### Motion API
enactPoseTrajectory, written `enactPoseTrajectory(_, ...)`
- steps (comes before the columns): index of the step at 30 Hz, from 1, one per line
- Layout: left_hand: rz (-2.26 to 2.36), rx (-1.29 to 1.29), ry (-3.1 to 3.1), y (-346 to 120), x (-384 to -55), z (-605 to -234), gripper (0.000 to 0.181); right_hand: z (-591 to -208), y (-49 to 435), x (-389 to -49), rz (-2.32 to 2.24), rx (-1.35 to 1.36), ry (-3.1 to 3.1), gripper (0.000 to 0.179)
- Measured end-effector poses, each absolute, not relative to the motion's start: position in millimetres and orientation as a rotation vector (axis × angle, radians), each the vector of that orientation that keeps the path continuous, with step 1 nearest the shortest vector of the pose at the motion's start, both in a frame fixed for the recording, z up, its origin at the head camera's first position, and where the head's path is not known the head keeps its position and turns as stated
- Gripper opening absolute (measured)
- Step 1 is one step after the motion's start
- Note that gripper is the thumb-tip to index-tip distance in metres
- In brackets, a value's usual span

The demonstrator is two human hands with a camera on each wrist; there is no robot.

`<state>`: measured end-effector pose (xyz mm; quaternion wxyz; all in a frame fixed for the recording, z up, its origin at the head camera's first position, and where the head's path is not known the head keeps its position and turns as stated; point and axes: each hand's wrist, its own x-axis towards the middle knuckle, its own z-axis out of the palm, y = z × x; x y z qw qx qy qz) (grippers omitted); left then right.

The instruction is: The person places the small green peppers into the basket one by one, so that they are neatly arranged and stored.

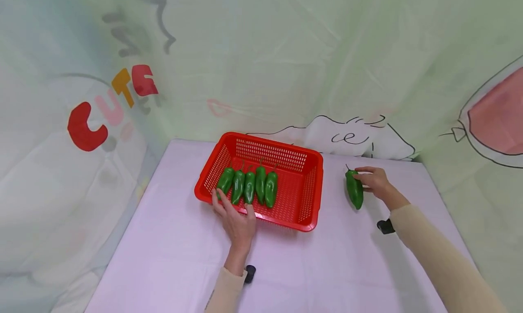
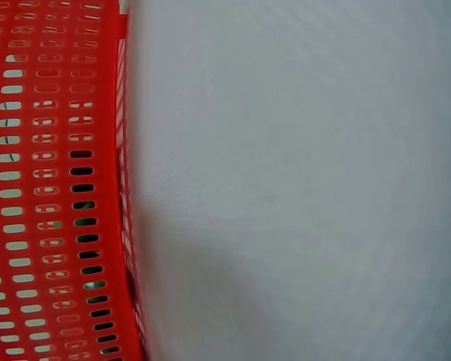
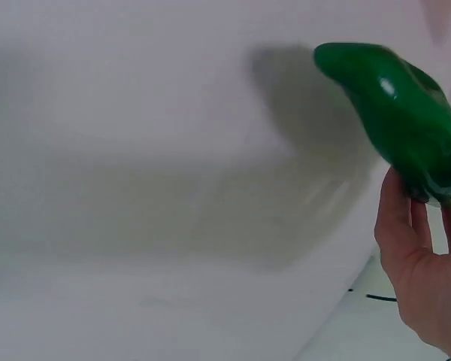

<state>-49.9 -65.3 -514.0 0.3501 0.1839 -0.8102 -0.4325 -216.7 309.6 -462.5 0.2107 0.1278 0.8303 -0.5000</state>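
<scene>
A red plastic basket (image 1: 292, 222) with slotted walls stands on the table, several green peppers (image 1: 249, 188) lying side by side in its left half. My left hand (image 1: 237, 222) grips the basket's near rim, fingers over the edge by the leftmost peppers. To the right of the basket, my right hand (image 1: 373, 182) pinches a single green pepper (image 1: 354, 192) near its stem end. The right wrist view shows this pepper (image 3: 406, 113) above the cloth, its tip pointing away from the fingers (image 3: 395, 218). The left wrist view catches only the basket's outer wall (image 2: 52, 180); the hand is out of it.
A pale cloth covers the table (image 1: 327, 267). Printed fabric (image 1: 261, 67) hangs behind it and at both sides, close to the basket's far rim. A black wrist device (image 1: 385, 226) sits under the right sleeve and another (image 1: 250, 274) beside the left wrist.
</scene>
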Motion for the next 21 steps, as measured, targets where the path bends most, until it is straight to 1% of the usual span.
enactPoseTrajectory(8,-1.093,0.472,-2.094,-65.4,-50.6,-512.8,0.093,-430.2,288.7,-220.3,-1.499,0.292,2.258,0.059)
enactPoseTrajectory(21,-1.105,0.484,-2.092,-64.2,-51.1,-511.9,0.092,-399.0,257.2,-223.4,-1.613,0.254,2.137,0.060)
